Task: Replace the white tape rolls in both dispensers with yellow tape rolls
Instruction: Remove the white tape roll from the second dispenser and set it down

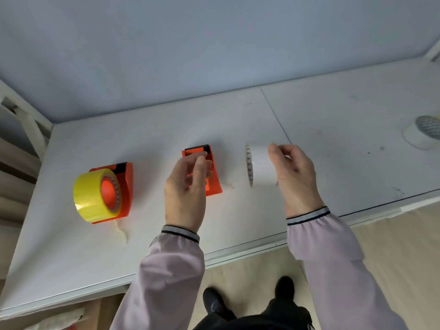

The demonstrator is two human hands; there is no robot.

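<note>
On the white table (333, 120) stand two orange dispensers. The left dispenser (125, 184) carries a yellow tape roll (90, 198) on its orange hub. The middle dispenser (213, 172) has no roll on it; my left hand (188, 184) hovers over it with fingers curled at its hub, and I cannot tell if it grips anything. My right hand (292, 172) holds a white tape roll (260, 166) upright, just right of that dispenser, above the table.
Another white tape roll (423, 134) lies at the table's far right edge. Loose bits of tape (122, 231) stick to the table in front of the left dispenser. The table's front edge runs diagonally; my feet (283, 287) stand on the floor below it.
</note>
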